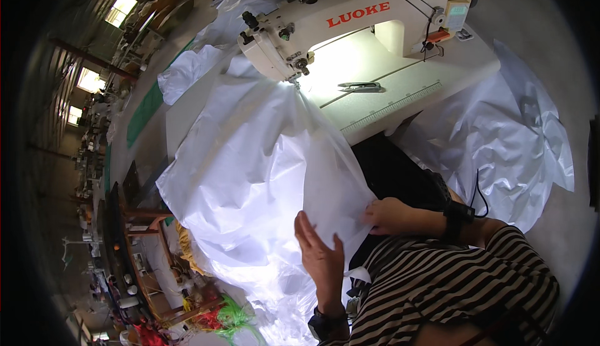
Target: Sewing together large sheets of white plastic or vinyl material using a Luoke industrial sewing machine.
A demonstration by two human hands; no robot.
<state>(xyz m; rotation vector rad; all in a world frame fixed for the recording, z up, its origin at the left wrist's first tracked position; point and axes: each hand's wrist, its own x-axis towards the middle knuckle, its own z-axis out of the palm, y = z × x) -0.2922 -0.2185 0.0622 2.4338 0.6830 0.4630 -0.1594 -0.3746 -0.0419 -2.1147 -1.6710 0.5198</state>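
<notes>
A large sheet of thin white fabric (pixel 250 158) drapes from the sewing machine's needle area down over my lap. Its upper part lies under the lit machine head. My left hand (pixel 322 255) is raised against the fabric with its fingers stretched and the thumb apart, gripping nothing. To its right, my right hand (pixel 389 216) has its fingers closed on the fabric's right-hand edge. The white sewing machine (pixel 350 18) stands on the table beyond both hands. Thread snips (pixel 361 87) lie on the machine bed, right of the needle.
More white fabric (pixel 494 140) hangs off the table's right side. A printed ruler scale (pixel 394 104) runs along the table's near edge. At the lower left stand a wooden frame (pixel 147 230) and a tangle of green strands (pixel 236 318). Further workstations fill the far left.
</notes>
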